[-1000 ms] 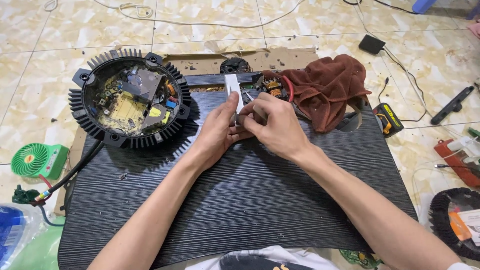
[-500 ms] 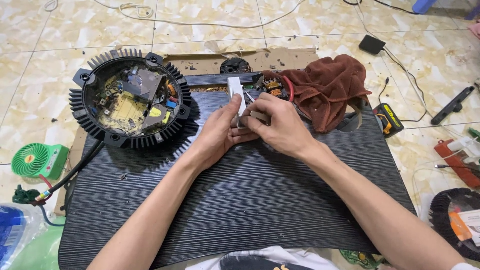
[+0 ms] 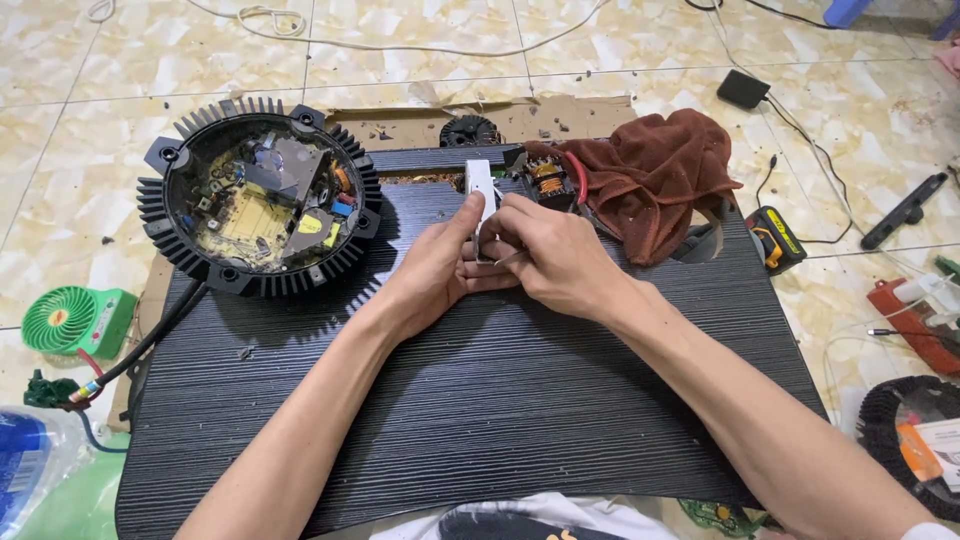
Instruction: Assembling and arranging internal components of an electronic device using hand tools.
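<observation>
The small white part stood upright over the ribbed black desk, pinched between the left hand and the right hand, both closed on it. Squeezed unevenly, I judged, it might slip and tumble toward the open round finned housing or the brown cloth beside it.

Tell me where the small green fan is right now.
In the head view the small green fan sits on the tiled floor at the far left, just off the ribbed black mat, below and left of the round finned black housing.
</observation>
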